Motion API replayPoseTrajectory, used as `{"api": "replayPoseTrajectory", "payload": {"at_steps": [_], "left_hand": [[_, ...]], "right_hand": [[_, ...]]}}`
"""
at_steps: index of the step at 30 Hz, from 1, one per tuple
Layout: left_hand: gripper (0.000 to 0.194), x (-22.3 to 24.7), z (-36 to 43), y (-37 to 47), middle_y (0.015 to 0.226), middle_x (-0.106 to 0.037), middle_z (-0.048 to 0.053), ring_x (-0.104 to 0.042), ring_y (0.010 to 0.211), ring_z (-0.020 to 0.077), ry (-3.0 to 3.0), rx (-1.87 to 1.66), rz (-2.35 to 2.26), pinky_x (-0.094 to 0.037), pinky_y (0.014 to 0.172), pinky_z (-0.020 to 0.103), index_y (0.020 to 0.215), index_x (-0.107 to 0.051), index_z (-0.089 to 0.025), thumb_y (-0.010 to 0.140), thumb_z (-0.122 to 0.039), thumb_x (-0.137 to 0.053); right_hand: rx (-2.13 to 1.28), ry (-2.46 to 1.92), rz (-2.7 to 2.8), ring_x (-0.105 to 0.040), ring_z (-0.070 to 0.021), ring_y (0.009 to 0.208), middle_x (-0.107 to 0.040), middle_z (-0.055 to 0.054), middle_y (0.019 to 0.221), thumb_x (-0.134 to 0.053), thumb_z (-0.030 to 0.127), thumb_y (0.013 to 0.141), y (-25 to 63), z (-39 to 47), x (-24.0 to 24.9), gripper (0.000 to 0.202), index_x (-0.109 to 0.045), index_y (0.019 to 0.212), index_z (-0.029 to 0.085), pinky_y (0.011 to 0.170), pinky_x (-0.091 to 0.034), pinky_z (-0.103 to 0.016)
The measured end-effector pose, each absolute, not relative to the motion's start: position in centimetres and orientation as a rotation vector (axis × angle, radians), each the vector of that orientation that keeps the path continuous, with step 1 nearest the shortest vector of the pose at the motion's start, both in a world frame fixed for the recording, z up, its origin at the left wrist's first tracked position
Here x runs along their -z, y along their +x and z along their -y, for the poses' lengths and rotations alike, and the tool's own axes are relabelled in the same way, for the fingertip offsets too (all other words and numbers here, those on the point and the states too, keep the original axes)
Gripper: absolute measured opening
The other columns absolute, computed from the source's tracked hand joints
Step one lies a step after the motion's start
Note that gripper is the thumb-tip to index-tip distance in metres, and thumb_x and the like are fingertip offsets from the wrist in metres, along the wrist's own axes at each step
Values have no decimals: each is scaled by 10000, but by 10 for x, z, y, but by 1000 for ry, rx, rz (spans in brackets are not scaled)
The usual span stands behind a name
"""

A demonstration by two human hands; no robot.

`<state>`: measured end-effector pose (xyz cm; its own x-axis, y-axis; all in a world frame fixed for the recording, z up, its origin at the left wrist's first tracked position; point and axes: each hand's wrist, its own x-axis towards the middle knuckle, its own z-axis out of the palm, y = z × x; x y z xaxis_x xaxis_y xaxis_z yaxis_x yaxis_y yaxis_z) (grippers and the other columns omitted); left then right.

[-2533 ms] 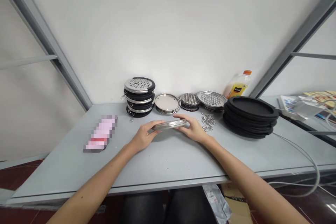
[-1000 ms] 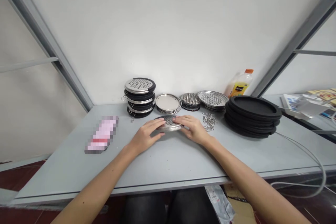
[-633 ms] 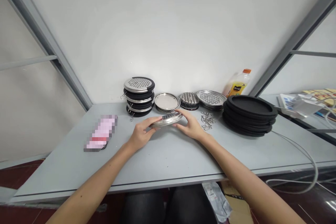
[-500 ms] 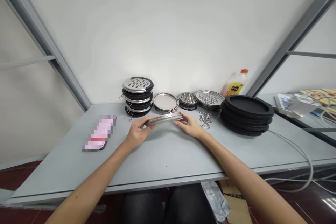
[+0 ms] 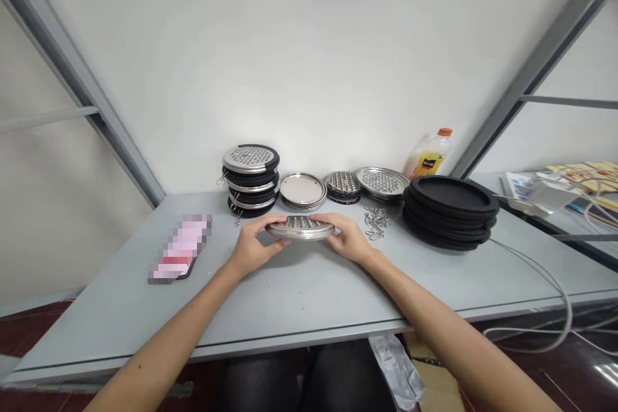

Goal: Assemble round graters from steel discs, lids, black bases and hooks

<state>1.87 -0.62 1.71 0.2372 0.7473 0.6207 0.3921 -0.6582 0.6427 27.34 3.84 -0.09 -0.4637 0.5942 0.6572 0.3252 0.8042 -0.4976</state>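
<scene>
A round metal grater disc point(image 5: 302, 230) is held just above the table between both hands, its holed face tilted up. My left hand point(image 5: 253, 243) grips its left edge, thumb below and fingers on top. On the right edge, my right hand point(image 5: 348, 235) is closed in the same way. Behind the disc stand a stack of plain metal discs point(image 5: 303, 188), a stack of smaller grater plates point(image 5: 343, 184) and larger perforated discs point(image 5: 382, 181). Small metal hooks or clips point(image 5: 376, 222) lie in a heap right of my right hand.
Black-rimmed grater assemblies point(image 5: 251, 170) are stacked at the back left. A tall pile of black rings or trays point(image 5: 451, 209) stands at the right, before a juice bottle point(image 5: 431, 156). A phone point(image 5: 181, 250) lies at the left; a white cable point(image 5: 545, 277) hangs over the table's right front.
The disc has tilted, so its holed top face now shows, and it sits slightly lower. Both hands have kept hold of it.
</scene>
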Motion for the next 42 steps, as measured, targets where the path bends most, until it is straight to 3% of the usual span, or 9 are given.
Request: {"api": "replayPoseTrajectory", "payload": {"at_steps": [4, 8, 15, 20, 23, 26, 28, 35, 42], "left_hand": [[424, -12, 8, 22, 1208, -660, 110, -604, 1144, 261, 2427, -1355, -964, -487, 996, 447, 1172, -643, -194, 767, -263, -749], [396, -6, 5, 21, 1278, -624, 97, -553, 1224, 245, 2539, -1236, -894, -454, 1041, 473, 1272, -586, -222, 879, -199, -622], [366, -2, 1, 18, 1261, -639, 91, -576, 1204, 236, 2410, -1216, -924, -460, 1045, 441, 1233, -620, -218, 869, -183, -616], [353, -2, -1, 17, 1285, -617, 101, -522, 1258, 261, 2421, -1185, -1039, -417, 1064, 495, 1218, -629, -222, 865, -238, -632], [538, -2, 0, 16, 1405, -503, 110, -438, 1324, 302, 2417, -1046, -1203, -366, 1093, 519, 1292, -568, -237, 794, -378, -712], [838, 0, 2, 16, 1494, -373, 127, -358, 1372, 318, 2385, -914, -1299, -327, 1122, 501, 1453, -353, -231, 750, -494, -725], [927, 2, 2, 16, 1514, -329, 134, -328, 1386, 323, 2370, -869, -1326, -316, 1130, 492, 1494, -246, -220, 752, -531, -707], [974, 4, 2, 15, 1539, -281, 118, -294, 1397, 333, 2402, -745, -1358, -292, 1144, 483, 1500, -231, -217, 726, -562, -712], [932, 1, 4, 16, 1529, -299, 107, -324, 1383, 317, 2419, -713, -1348, -309, 1141, 458, 1473, -303, -217, 707, -527, -736]], "right_hand": [[-121, -679, 2212, -627, -231, 1101, -682, -76, 1178, -505, 83, 803, 274, -38, 3, 447, -629, 1208, 227, 938, -521, -406], [-25, -706, 2261, -622, -241, 1111, -680, -71, 1187, -509, 77, 809, 274, -39, 4, 442, -630, 1209, 219, 938, -522, -414], [-229, -717, 2182, -635, -242, 1074, -681, -88, 1167, -650, 190, 779, 272, -38, 1, 400, -640, 1177, 228, 937, -516, -415], [-405, -669, 2206, -613, -244, 1124, -675, -104, 1186, -710, 332, 786, 274, -37, -2, 416, -647, 1180, 212, 988, -481, -408], [-422, -696, 2257, -600, -247, 1138, -664, -107, 1200, -731, 305, 754, 275, -38, -1, 439, -652, 1173, 201, 998, -472, -408], [-426, -708, 2306, -571, -257, 1177, -637, -106, 1238, -733, 218, 704, 275, -38, -1, 489, -645, 1184, 202, 1021, -452, -419], [-446, -707, 2322, -550, -261, 1204, -619, -109, 1262, -727, 212, 699, 275, -38, -1, 502, -640, 1193, 206, 1041, -432, -429], [-572, -745, 2373, -465, -316, 1291, -518, -155, 1375, -789, 479, 648, 276, -36, -4, 716, -585, 1271, 191, 1085, -367, -479], [-576, -890, 2387, -400, -351, 1338, -405, -224, 1453, -746, 581, 655, 279, -41, 4, 956, -408, 1414, 110, 1106, -322, -514]]}}
